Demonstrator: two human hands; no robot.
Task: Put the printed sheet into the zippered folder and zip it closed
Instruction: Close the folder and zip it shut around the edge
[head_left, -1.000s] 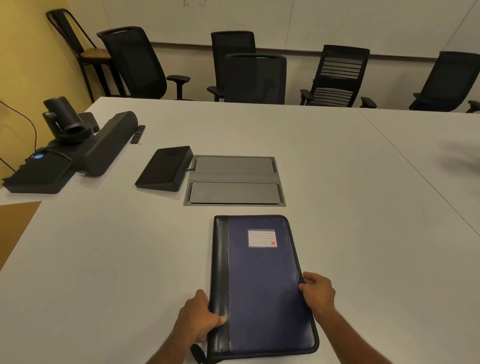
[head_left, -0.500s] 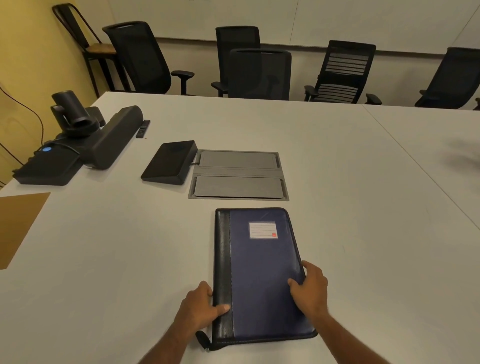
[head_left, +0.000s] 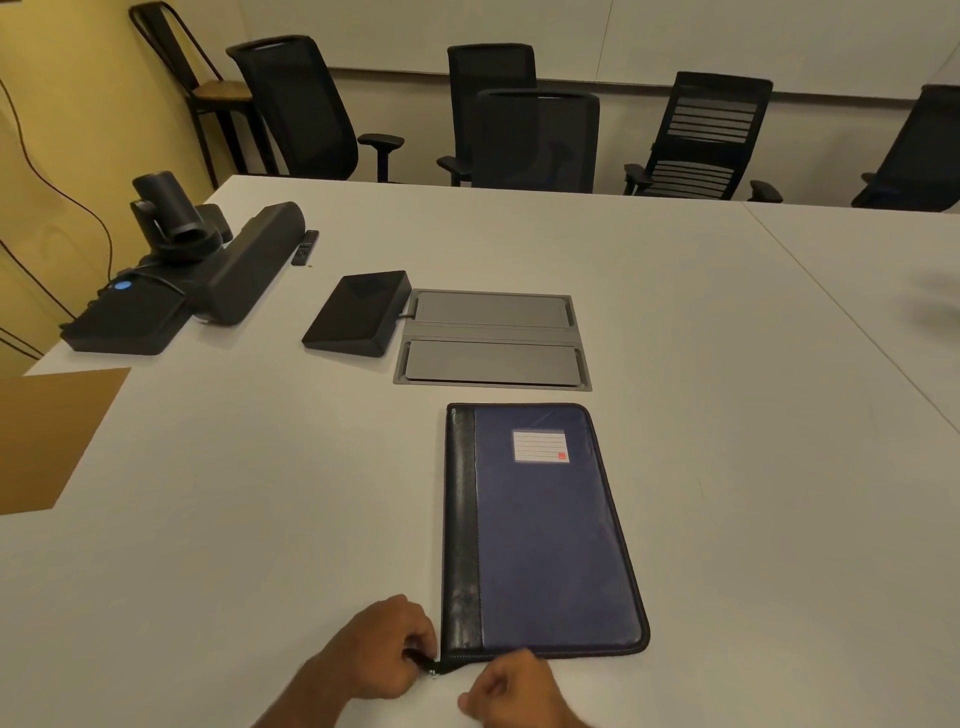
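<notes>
- big white counter (head_left: 260, 519), meeting room, carries everything; black mesh office chairs (head_left: 537, 140) along far side
- black conference camera and speaker-bar set (head_left: 208, 260) far left on counter, black wedge-shaped touch console (head_left: 358, 312) beside a grey flush cable hatch (head_left: 493, 340) mid-counter; none of it part of the task
- flat navy-blue zippered folder with black spine strip and white label (head_left: 540, 525) lies closed, flat on counter, right in front of the person, just this side of the hatch, spine to the left
- printed sheet: none visible anywhere on counter. Judgement: likely inside folder already, can't confirm
- left hand (head_left: 382, 654) at folder's near-left corner, fingers (head_left: 415, 647) clenched, pinching the small black zipper pull tab (head_left: 428, 665)
- right hand (head_left: 511, 693) just beside folder's near edge, loosely curled; contact with edge and whether it grasps anything: cannot tell
- near edge reads zipped, pull sits at the corner end. Judgement: either zip just finished, task nearly done, or folder not opened yet; a single view won't settle it
</notes>
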